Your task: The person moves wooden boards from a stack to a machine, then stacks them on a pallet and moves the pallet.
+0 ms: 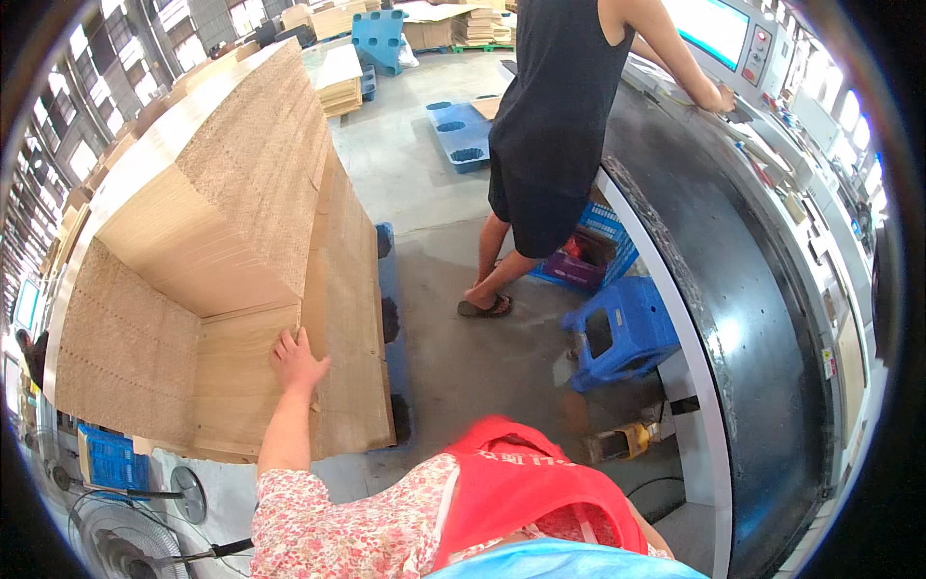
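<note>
1. Near left, the left hand (pixel 299 362), fingers loosely spread, rests on a smooth, pale-tan wooden board (pixel 241 381), apparently steadying it; lifting would call for an edge grip. Right hand hidden; its state I can't tell.
2. Beyond, a tall, rough-edged tan board stack (pixel 256 145).
3. Far right, a black-clad co-worker (pixel 550 125).

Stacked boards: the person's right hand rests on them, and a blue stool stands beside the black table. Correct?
Not quite: the head view shows the left hand, not the right, resting on the stacked boards. A blue stool does stand beside the black table.
</note>
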Demonstrator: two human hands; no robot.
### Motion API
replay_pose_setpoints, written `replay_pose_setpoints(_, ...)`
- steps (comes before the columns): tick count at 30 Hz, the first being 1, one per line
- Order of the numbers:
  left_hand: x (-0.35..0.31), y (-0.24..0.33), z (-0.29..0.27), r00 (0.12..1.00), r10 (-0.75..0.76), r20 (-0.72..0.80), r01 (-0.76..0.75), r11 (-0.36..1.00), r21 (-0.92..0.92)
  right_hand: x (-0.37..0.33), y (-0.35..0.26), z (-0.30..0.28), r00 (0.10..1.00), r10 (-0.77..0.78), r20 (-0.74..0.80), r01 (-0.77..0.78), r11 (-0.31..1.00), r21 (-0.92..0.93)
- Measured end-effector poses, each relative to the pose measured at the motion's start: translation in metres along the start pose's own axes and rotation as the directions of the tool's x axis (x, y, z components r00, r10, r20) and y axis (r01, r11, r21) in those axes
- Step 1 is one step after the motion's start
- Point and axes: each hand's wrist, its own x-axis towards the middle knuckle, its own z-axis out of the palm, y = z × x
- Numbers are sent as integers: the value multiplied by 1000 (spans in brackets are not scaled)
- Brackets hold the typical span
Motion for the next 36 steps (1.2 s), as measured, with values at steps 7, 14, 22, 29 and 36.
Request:
replay_pose_setpoints(7, -1, 5, 8, 996, -23, -82, 26, 999, 30, 7, -9, 8, 1000, 2, 0, -2, 1000, -14)
replay_pose_setpoints(14, 0, 9, 14, 989, -47, -139, 58, 996, 73, 13, -9, 16, 1000, -6, -1, 6, 1000, -4)
replay_pose_setpoints(22, 1, 6, 18, 982, -23, -186, 39, 996, 82, 25, -4, 24, 1000, -6, 7, 6, 1000, 14)
replay_pose_setpoints(29, 3, 9, 20, 985, -30, -170, 47, 994, 97, 37, 1, 25, 1000, -6, 3, 6, 1000, 23)
replay_pose_setpoints(36, 4, 6, 24, 978, -9, -210, 27, 996, 81, 53, 6, 16, 1000, -26, -13, 26, 1000, 7)
